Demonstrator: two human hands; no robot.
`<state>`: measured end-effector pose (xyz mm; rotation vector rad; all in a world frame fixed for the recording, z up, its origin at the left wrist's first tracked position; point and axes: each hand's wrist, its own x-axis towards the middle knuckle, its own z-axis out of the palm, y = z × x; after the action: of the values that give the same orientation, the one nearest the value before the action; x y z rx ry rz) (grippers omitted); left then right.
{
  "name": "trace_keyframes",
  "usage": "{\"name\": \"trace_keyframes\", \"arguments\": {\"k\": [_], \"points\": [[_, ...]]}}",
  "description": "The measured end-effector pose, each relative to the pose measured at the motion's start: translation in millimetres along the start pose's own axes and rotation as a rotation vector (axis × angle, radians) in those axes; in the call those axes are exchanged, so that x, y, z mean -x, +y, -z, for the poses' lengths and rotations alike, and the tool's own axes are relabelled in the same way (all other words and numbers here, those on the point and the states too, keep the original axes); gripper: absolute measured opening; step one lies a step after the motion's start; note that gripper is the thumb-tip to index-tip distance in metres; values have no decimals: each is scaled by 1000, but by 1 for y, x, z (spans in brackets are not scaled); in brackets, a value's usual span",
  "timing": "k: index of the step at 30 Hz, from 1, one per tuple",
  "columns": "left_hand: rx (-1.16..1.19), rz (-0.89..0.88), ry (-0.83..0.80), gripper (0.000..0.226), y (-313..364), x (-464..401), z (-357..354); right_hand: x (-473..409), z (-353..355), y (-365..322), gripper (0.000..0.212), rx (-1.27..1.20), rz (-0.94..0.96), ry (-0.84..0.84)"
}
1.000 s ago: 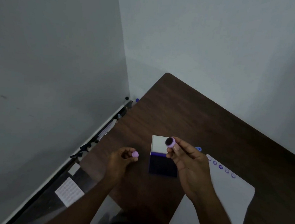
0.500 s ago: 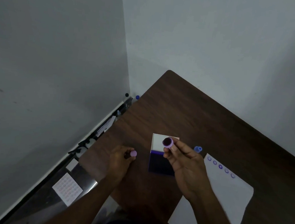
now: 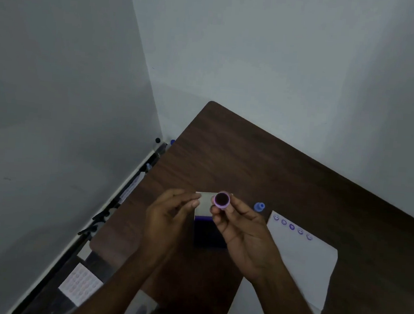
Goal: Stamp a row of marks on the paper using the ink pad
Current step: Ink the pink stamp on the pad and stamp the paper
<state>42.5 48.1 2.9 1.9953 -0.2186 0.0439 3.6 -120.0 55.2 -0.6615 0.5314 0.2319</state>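
one small purple stamp (image 3: pixel 222 200) is held up off the desk (image 3: pixel 263 161) in the right hand (image 3: pixel 244 231), pinched at its rim by the fingertips (image 3: pixel 230 207), dark face turned up toward the camera, hovering above the white lid half of the ink pad (image 3: pixel 209 222). ink pad: one, lying open on the desk, dark pad half nearest the person, partly hidden by both hands. paper (image 3: pixel 291 269): one sheet, right of the pad, with a row of marks (image 3: pixel 292 227) along its far edge. count is five, round smiley prints, uneven in ink, the middle one darkest and the end ones faint. so the row looks at least partly done; can't tell how many are wanted, and there's blank paper left past the last mark. stamp isn't on pad or paper right now, so i'd guess it's between presses or being checked or capped. left hand (image 3: pixel 171 213): fingers curled, tips close to the stamp; can't tell whether it's holding anything. one blue stamp (image 3: pixel 259 207) stands on the desk between pad and paper, untouched. hands: two. off the desk's left edge, one sheet of round stickers (image 3: pixel 80 283) lower down.
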Motion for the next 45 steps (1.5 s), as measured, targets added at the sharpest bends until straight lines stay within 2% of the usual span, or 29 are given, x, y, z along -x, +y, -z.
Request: {"name": "trace_keyframes", "arguments": {"k": [3,8,18,22,28,32,35,37,40,42,45], "points": [[83,-81,-32,30,45,-12,6,1,-1,-3,29,-61,-9,-33],[-16,-196,-166,48,79,-20,5,2,0,-6,30,-164,8,-97],[-107,-251,-217,47,97,-22,3,4,11,-9,28,-174,65,-149],[-211,-304,-220,46,102,-20,2,2,16,-10,37,-187,62,-187],[-269,-332,-239,46,105,-22,1,2,19,-7,26,-130,44,-214],[-294,-339,-271,46,102,-21,-1,3,22,-7,41,-208,-30,-241],[-275,-252,-298,46,104,-20,-3,5,24,-8,37,-216,-44,-226],[-277,-315,-280,48,104,-20,-3,6,23,-10,33,-226,-53,-236],[-244,-366,-255,48,108,-20,-3,6,24,-11,45,-260,-56,-263],[-244,-352,-247,48,105,-19,-4,4,27,-10,44,-222,-46,-275],[-213,-242,-271,51,95,-15,-8,-1,33,-11,39,-84,-41,-266]]}}
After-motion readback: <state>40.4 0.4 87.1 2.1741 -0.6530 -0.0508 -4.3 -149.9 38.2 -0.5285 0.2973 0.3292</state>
